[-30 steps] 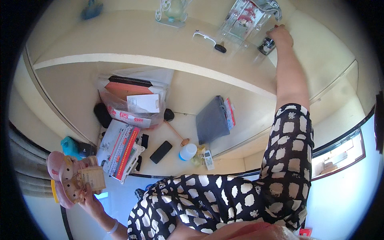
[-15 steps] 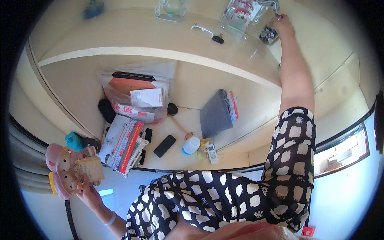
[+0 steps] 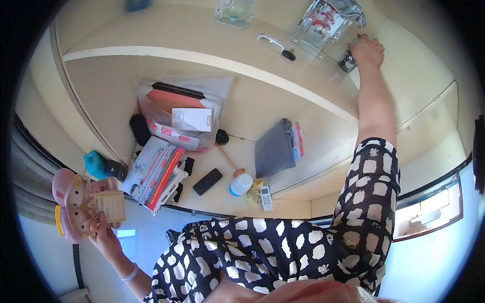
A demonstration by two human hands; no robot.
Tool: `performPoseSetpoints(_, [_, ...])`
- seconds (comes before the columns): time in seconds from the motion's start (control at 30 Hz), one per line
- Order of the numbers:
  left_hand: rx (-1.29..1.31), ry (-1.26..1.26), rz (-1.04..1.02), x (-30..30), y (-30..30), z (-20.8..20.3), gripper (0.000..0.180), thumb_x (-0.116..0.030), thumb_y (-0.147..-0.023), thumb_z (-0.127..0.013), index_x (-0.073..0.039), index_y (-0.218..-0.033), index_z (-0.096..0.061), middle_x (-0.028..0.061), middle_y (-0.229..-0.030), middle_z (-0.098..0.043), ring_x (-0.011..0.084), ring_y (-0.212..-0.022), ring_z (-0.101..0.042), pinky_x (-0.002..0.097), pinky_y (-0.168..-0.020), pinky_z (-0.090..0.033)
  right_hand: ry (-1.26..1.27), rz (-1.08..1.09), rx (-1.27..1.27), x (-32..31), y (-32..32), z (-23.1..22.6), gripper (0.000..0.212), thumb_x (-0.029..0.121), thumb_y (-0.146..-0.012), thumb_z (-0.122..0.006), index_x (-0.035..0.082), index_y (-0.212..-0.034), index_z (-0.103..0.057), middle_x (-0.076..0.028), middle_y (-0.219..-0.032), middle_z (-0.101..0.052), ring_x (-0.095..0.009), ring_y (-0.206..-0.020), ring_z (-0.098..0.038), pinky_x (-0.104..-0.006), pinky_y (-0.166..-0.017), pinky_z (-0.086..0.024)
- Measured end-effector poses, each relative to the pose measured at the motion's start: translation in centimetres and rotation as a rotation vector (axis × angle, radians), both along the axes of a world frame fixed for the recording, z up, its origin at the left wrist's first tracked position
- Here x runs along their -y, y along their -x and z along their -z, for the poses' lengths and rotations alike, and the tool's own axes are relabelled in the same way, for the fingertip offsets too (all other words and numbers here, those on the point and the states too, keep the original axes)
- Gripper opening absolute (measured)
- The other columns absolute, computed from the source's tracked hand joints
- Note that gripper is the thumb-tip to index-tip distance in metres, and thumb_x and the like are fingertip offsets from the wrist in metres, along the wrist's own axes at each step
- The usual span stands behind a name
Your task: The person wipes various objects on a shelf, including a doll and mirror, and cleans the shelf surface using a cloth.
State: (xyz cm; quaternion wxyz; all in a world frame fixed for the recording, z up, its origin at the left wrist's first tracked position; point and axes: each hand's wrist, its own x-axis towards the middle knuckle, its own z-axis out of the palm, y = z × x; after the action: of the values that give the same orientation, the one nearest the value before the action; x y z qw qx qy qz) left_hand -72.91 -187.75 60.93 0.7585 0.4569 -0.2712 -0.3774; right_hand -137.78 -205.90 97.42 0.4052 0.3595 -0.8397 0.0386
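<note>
My left hand is closed round a pink ornament with two rounded cartoon-animal faces, a yellow edge and a beige block at its side. It is held out at the far left, in front of the cabinet. High at the right, my right hand reaches over the upper shelf, its fingers apart beside a small clear jar with dark contents. The hand covers part of that jar. Just left of it stands an ornate silver picture frame with red flowers in it.
On the upper shelf lies a white-handled brush, near a glass ornament. Below are a plastic bag, papers, a black phone, a white-and-blue bottle, a remote and a grey folder.
The jar no longer appears tilted, and my right hand's fingers have spread beside it. My left hand still holds the pink ornament. The whole view has shifted slightly.
</note>
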Motion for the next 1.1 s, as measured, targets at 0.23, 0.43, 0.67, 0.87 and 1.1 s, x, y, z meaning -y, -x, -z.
performPoseSetpoints(0.23, [0.023, -0.006, -0.026, -0.9, -2.0, 2.3, 0.024, 0.002, -0.081, -0.062, 0.009, -0.104, -0.056, 0.0131, -0.104, -0.059, 0.0177, -0.093, -0.057, 0.0298, -0.081, -0.048, 0.134, -0.106, 0.016, -0.2, -1.6, -0.7, 0.064, 0.048, -0.079, -0.062, 0.012, -0.13, -0.047, -0.019, -0.129, -0.046, -0.035, -0.122, -0.042, -0.0435, -0.102, -0.035])
performPoseSetpoints(0.43, [-0.012, -0.012, -0.043, 0.4, -0.1, 1.0, 0.012, 0.0, -0.079, -0.063, 0.006, -0.089, -0.061, 0.0065, -0.089, -0.062, 0.0124, -0.079, -0.057, 0.0255, -0.072, -0.045, 0.609, -0.559, -0.262, -5.2, 0.5, -6.6, 0.053, 0.045, -0.083, -0.058, 0.008, -0.121, -0.056, -0.014, -0.115, -0.06, -0.028, -0.104, -0.058, -0.0379, -0.091, -0.043])
performPoseSetpoints(0.67, [-0.01, 0.0, -0.071, 1.6, 1.9, -1.6, 0.011, 0.001, -0.076, -0.066, 0.004, -0.085, -0.061, 0.0041, -0.082, -0.062, 0.0108, -0.073, -0.056, 0.0251, -0.066, -0.044, 0.05, -1.318, 0.467, -8.0, -21.3, -3.1, 0.018, 0.014, -0.087, -0.061, 0.002, -0.1, -0.065, -0.004, -0.085, -0.064, -0.009, -0.078, -0.058, -0.0243, -0.07, -0.047])
performPoseSetpoints(0.87, [-0.052, -0.018, -0.04, 1.2, -1.0, 1.6, 0.033, 0.009, -0.071, -0.066, 0.004, -0.102, -0.055, 0.0079, -0.096, -0.062, 0.0155, -0.084, -0.06, 0.0289, -0.074, -0.049, -0.52, -1.403, 0.302, 3.5, -33.0, -1.8, 0.027, 0.023, -0.081, -0.061, 0.0, -0.095, -0.064, -0.007, -0.08, -0.066, -0.015, -0.071, -0.062, -0.029, -0.068, -0.049])
performPoseSetpoints(1.1, [-0.096, -0.051, -0.216, 0.0, -4.2, 3.5, 0.046, 0.011, -0.071, -0.065, 0.001, -0.112, -0.049, 0.0094, -0.105, -0.06, 0.018, -0.092, -0.059, 0.0304, -0.078, -0.049, -0.526, -1.211, 0.506, 18.2, -40.2, 0.1, 0.026, 0.023, -0.08, -0.06, 0.004, -0.097, -0.066, -0.009, -0.084, -0.066, -0.017, -0.075, -0.063, -0.031, -0.072, -0.05])
